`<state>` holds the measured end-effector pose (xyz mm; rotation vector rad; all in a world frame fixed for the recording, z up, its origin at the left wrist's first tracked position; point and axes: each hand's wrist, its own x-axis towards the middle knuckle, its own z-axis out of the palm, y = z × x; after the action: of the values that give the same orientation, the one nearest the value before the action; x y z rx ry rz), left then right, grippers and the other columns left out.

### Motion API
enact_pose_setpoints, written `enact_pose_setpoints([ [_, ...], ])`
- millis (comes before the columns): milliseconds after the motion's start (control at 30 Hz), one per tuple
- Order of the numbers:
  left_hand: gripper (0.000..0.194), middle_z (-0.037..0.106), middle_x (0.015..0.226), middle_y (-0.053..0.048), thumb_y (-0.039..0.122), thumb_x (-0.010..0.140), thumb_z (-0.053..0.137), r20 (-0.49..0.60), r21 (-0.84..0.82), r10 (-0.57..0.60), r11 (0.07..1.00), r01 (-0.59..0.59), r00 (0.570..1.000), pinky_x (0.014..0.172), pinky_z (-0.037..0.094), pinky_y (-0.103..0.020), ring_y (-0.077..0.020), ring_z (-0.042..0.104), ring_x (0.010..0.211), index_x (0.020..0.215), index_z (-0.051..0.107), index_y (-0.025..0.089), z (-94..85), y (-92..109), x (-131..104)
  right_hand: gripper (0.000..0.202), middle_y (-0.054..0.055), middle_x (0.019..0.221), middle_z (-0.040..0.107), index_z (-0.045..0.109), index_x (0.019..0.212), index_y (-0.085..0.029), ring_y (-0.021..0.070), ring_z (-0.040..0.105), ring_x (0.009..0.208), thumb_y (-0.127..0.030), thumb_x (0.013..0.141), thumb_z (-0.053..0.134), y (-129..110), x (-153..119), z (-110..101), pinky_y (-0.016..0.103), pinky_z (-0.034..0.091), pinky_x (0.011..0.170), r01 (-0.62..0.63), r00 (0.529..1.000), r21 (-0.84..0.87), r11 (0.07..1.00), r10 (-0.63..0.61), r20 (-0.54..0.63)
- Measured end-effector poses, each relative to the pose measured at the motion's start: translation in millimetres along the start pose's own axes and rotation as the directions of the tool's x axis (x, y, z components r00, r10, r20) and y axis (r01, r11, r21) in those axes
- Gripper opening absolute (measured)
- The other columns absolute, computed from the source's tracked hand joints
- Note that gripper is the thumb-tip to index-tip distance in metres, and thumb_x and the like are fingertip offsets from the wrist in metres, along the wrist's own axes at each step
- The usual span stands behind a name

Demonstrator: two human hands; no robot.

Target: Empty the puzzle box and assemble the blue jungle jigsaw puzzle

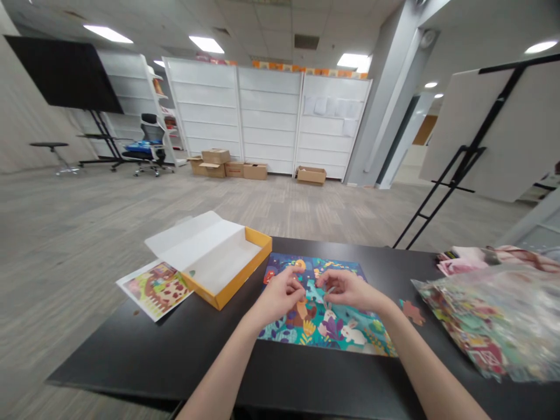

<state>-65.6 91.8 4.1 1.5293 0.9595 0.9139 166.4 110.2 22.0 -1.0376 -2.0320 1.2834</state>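
Note:
A colourful jigsaw puzzle (306, 335) with rabbits, plants and a dark blue top lies flat on the black table, under both hands. My left hand (282, 291) is over its left half, fingers curled in toward the thumb; what they hold, if anything, is too small to make out. From the right comes my right hand (347, 290), bent fingers and thumb close together at the edge of a light blue puzzle piece (313, 291) between the hands. Whether that piece is lifted or lies on the picture is hard to tell. Beside my right forearm is a loose reddish-brown puzzle piece (412, 312).
A yellow box (245, 273) with a white lining stands left of the puzzle, a printed picture sheet (155, 289) partly under it. At the right, a clear plastic bag (494, 321) of puzzle pieces lies before pink cloth (468, 261). The black table (175, 356) ends at the front.

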Motion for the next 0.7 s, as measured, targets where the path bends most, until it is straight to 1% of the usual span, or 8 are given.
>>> enact_pose_setpoints([
  [133, 0.026, 0.064, 0.078, 0.001, 0.016, 0.081, 0.058, 0.025, 0.051, 0.003, 0.999, -0.005, 1.0, 0.07, 0.055, -0.027, -0.0155, 0.071, 0.074, 0.107, 0.06, 0.017, -2.9, 0, -2, 0.034, 0.001, 0.095, 0.062, 0.056, 0.096, -0.02, 0.0125, 0.064, 0.074, -0.033, 0.073, 0.077, 12, -2, 5, 0.027, 0.055, 0.068, -0.06, 0.996, 0.12, 0.991, 0.067, -0.054],
  [233, 0.03, 0.066, 0.087, -0.002, 0.016, 0.08, 0.06, 0.039, 0.06, 0.019, 0.998, -0.021, 0.999, 0.073, 0.056, -0.028, -0.0161, 0.071, 0.078, 0.11, 0.06, 0.017, -0.3, 2, -3, 0.04, 0.0, 0.094, 0.06, 0.054, 0.099, -0.021, 0.0126, 0.066, 0.074, -0.033, 0.07, 0.08, 17, -4, 8, 0.027, 0.056, 0.069, -0.067, 0.99, 0.144, 0.987, 0.083, -0.11],
  [333, 0.041, 0.068, 0.092, -0.002, 0.018, 0.079, 0.065, 0.045, 0.065, 0.021, 0.998, -0.024, 0.999, 0.078, 0.058, -0.031, -0.0161, 0.071, 0.079, 0.119, 0.057, 0.019, 3.0, 4, -4, 0.044, -0.001, 0.09, 0.061, 0.056, 0.106, -0.022, 0.0133, 0.066, 0.075, -0.034, 0.071, 0.08, 18, -4, 11, 0.028, 0.056, 0.07, -0.045, 0.987, 0.124, 0.991, 0.063, -0.145],
  [433, 0.042, 0.068, 0.092, -0.003, 0.021, 0.078, 0.068, 0.035, 0.089, 0.02, 0.996, -0.023, 0.999, 0.077, 0.058, -0.032, -0.0168, 0.071, 0.078, 0.118, 0.057, 0.019, 3.6, 4, -5, 0.044, -0.001, 0.085, 0.063, 0.059, 0.11, -0.021, 0.0138, 0.066, 0.071, -0.034, 0.073, 0.078, 17, -4, 12, 0.028, 0.056, 0.068, -0.037, 0.989, 0.112, 0.993, 0.053, -0.139],
  [500, 0.041, 0.067, 0.09, -0.003, 0.024, 0.079, 0.069, 0.018, 0.094, 0.02, 0.995, -0.022, 1.0, 0.076, 0.058, -0.032, -0.0175, 0.071, 0.078, 0.118, 0.057, 0.018, 2.3, 3, -5, 0.041, 0.001, 0.086, 0.066, 0.063, 0.111, -0.02, 0.0147, 0.066, 0.072, -0.035, 0.076, 0.076, 15, -5, 12, 0.029, 0.055, 0.068, -0.026, 0.992, 0.091, 0.996, 0.037, -0.12],
  [600, 0.043, 0.065, 0.092, -0.003, 0.026, 0.081, 0.067, -0.003, 0.065, 0.024, 0.998, -0.024, 1.0, 0.076, 0.057, -0.032, -0.0173, 0.07, 0.079, 0.122, 0.055, 0.018, 0.6, 2, -5, 0.031, 0.004, 0.092, 0.069, 0.069, 0.11, -0.02, 0.0162, 0.065, 0.079, -0.036, 0.084, 0.067, 11, -5, 11, 0.03, 0.053, 0.072, 0.026, 0.995, 0.021, 0.999, -0.024, -0.096],
  [700, 0.045, 0.064, 0.09, -0.002, 0.026, 0.081, 0.067, 0.04, 0.062, 0.024, 0.998, -0.026, 0.999, 0.072, 0.056, -0.03, -0.0155, 0.069, 0.075, 0.124, 0.055, 0.018, 2.7, 3, -6, 0.034, 0.003, 0.091, 0.069, 0.066, 0.117, -0.02, 0.0149, 0.062, 0.078, -0.038, 0.088, 0.063, 7, -4, 13, 0.028, 0.051, 0.071, 0.075, 0.99, 0.028, 0.997, -0.072, -0.118],
])
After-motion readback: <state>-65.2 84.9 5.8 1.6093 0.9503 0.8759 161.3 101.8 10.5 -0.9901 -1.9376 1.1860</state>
